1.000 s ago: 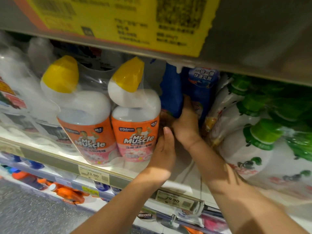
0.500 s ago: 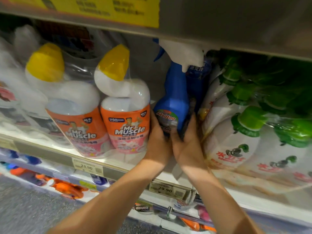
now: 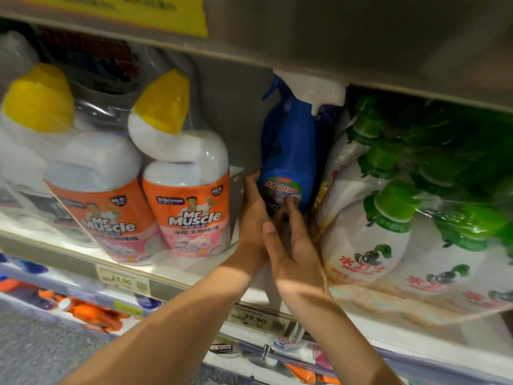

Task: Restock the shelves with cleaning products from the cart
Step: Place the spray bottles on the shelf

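Two yellow-capped Mr Muscle bottles [image 3: 188, 207], wrapped in clear film, stand on the shelf [image 3: 166, 287] just left of the left grip [image 3: 251, 218]. A 23.90 price tag [image 3: 122, 279] sits on the shelf edge below them. The left grip reaches up from below and curls its fingers round the left flank of a blue spray bottle [image 3: 288, 151], holding it low on the body. The bottle stands upright between the two grips, its base hidden behind them. Its white trigger head [image 3: 313, 90] sits just under the upper shelf [image 3: 361, 37]. The right grip [image 3: 294, 251], touching the left one, lies against the bottle's lower front. Its index finger runs straight up the Mootaa label [image 3: 280, 187] and its thumb spreads toward the left grip; its other fingers are hidden. A 29.90 price tag [image 3: 254, 318] shows below both wrists. Just right of the right grip lean white bottles with green caps [image 3: 366, 245], also film-wrapped.
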`<state>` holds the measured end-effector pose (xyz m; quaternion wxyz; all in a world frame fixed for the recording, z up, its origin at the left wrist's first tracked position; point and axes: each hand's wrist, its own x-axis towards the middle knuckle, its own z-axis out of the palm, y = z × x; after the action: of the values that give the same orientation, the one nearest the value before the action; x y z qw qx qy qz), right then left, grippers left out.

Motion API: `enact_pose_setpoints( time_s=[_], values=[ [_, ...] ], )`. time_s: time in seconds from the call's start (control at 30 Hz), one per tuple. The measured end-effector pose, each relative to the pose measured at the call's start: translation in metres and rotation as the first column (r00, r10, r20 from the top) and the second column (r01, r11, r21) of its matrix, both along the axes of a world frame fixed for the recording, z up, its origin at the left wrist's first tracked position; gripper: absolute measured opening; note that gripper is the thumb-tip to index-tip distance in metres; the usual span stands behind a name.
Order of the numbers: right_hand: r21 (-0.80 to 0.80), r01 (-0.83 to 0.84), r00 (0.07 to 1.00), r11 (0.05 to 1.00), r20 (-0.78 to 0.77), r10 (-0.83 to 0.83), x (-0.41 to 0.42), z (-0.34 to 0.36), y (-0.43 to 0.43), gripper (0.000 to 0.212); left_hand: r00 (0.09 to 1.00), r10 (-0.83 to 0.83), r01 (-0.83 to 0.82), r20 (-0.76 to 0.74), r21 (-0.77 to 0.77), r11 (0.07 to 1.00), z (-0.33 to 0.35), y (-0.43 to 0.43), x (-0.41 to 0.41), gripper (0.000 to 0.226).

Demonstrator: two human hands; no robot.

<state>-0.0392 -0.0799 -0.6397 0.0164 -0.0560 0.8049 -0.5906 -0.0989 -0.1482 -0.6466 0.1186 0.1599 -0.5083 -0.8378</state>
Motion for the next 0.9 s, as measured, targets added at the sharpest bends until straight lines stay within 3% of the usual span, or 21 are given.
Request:
enact_pose_setpoints(
  time_s=[0.07, 0.13, 0.17, 0.2, 0.27, 0.33, 0.43, 0.53, 0.6, 0.67, 0.73, 0.9],
  values=[
    [-0.003, 0.01, 1.0, 1.0, 0.003, -0.01, -0.003, 0.002, 0.001, 0.06, 0.995, -0.094, 0.096, 0.028, -0.085, 0.992, 0.007, 0.001, 0.001, 0.036],
    [-0.002, 0.006, 1.0, 1.0, 0.003, -0.006, -0.001, 0.005, 0.001, 0.06, 0.987, -0.09, 0.127, 0.131, -0.309, 0.943, 0.008, -0.001, 0.007, 0.045],
    [0.006, 0.004, 1.0, 1.0, -0.017, -0.004, 0.0, 0.006, 0.0, 0.059, 0.993, -0.069, 0.105, 0.097, -0.456, 0.884, 0.008, -0.003, 0.013, 0.04],
    [0.014, 0.008, 0.999, 1.0, -0.046, -0.008, 0.002, 0.007, 0.0, 0.058, 0.995, -0.091, 0.1, 0.042, -0.504, 0.858, 0.009, -0.004, 0.022, 0.038],
    [0.006, 0.023, 0.994, 1.0, -0.104, -0.022, 0.005, 0.009, -0.004, 0.054, 0.991, -0.109, 0.038, -0.072, -0.639, 0.768, 0.006, -0.006, 0.045, 0.055],
    [-0.058, -0.001, 0.992, 0.998, -0.123, -0.006, 0.007, 0.011, -0.01, 0.048, 0.988, -0.108, 0.011, -0.108, -0.654, 0.756, 0.005, -0.014, 0.068, 0.054],
    [-0.193, -0.173, 0.983, 0.966, -0.087, 0.159, 0.006, 0.009, -0.028, 0.05, 0.982, 0.011, -0.139, -0.187, -0.687, 0.713, 0.009, -0.04, 0.1, 0.029],
    [-0.293, -0.351, 0.936, 0.889, -0.073, 0.345, -0.001, 0.001, -0.039, 0.055, 0.96, 0.144, -0.274, -0.242, -0.682, 0.678, 0.015, -0.07, 0.124, 0.027],
    [-0.298, -0.383, 0.923, 0.875, -0.086, 0.375, -0.007, -0.004, -0.044, 0.059, 0.909, 0.268, -0.416, -0.319, -0.667, 0.619, 0.014, -0.086, 0.135, 0.025],
    [-0.265, -0.358, 0.934, 0.895, -0.091, 0.346, -0.011, -0.005, -0.047, 0.06, 0.834, 0.381, -0.55, -0.399, -0.657, 0.516, 0.012, -0.1, 0.14, 0.037],
    [-0.251, -0.342, 0.939, 0.906, -0.067, 0.336, -0.012, -0.004, -0.049, 0.06, 0.809, 0.451, -0.578, -0.378, -0.652, 0.491, 0.009, -0.114, 0.142, 0.055],
    [-0.222, -0.291, 0.956, 0.931, -0.03, 0.291, 0.001, 0.001, -0.05, 0.078, 0.912, 0.37, -0.367, -0.178, -0.759, 0.538, 0.008, -0.134, 0.142, 0.087]
  ],
)
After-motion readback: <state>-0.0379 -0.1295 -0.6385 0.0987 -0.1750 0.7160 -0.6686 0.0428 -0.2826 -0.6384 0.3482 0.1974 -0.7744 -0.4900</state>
